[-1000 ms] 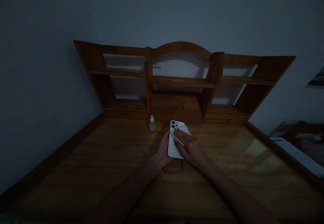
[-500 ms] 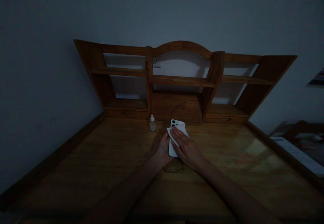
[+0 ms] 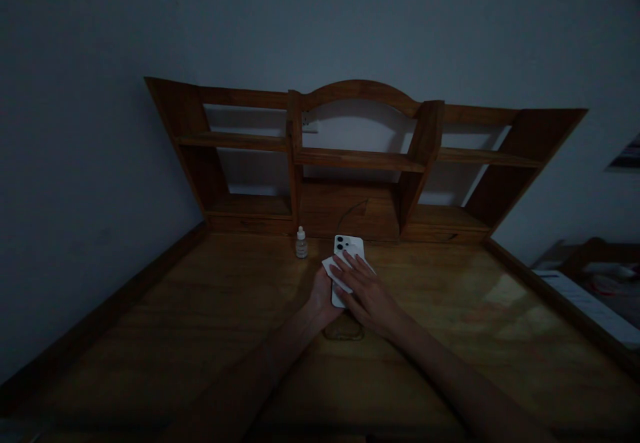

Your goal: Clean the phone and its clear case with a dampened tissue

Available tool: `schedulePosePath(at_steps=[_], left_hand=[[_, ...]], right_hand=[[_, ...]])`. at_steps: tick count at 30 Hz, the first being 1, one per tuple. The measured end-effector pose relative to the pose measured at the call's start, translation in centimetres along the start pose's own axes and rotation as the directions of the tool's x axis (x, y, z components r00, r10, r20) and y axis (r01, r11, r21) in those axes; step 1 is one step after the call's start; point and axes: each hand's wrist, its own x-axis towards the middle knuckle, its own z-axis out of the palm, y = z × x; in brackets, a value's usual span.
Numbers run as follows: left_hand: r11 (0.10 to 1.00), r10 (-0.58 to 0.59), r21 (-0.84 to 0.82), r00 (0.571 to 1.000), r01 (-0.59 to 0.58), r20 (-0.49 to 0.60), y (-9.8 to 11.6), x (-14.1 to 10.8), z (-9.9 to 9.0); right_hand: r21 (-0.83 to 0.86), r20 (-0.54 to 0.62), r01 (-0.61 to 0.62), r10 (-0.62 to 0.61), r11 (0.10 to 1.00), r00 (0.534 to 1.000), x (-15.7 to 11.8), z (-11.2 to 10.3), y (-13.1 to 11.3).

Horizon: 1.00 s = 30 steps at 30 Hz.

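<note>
A white smartphone is held above the desk, its back and camera lenses facing up. My left hand grips it along the left side, closed round the edge with some fingers hidden beneath. Over the phone's back lies a white wipe, which my right hand holds down against the surface with slightly parted fingers. Below the phone, a clear phone case rests on the desk, partly covered by my hands. A small dropper bottle stands upright to the left.
The wooden desk carries a shelf unit along its back edge. A raised side rail borders the right. Beyond that rail are a white surface and dim clutter. The room is dark.
My right hand and the wipe have shifted slightly down and left across the phone's back, with the fingers more spread. The phone has tilted a little; more of its camera area shows.
</note>
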Motion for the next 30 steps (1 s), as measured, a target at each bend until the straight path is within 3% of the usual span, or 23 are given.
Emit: schedulePosePath(at_steps=[9,24,30], left_hand=[[0.999,0.006,-0.035,1.0,-0.005,0.03,0.2,0.1,-0.3],[0.999,-0.014,-0.03,0.999,0.012,-0.041,0.4,-0.5,0.7],[0.998,-0.023,-0.054,1.0,0.022,-0.011,0.5,-0.7,0.9]], right_hand=[[-0.032,0.016,-0.026,0.026,0.999,1.0,-0.1,0.0,0.3],[-0.037,-0.014,-0.017,0.017,0.999,1.0,0.0,-0.1,0.3],[-0.029,-0.001,-0.026,0.026,0.999,1.0,0.0,0.1,0.4]])
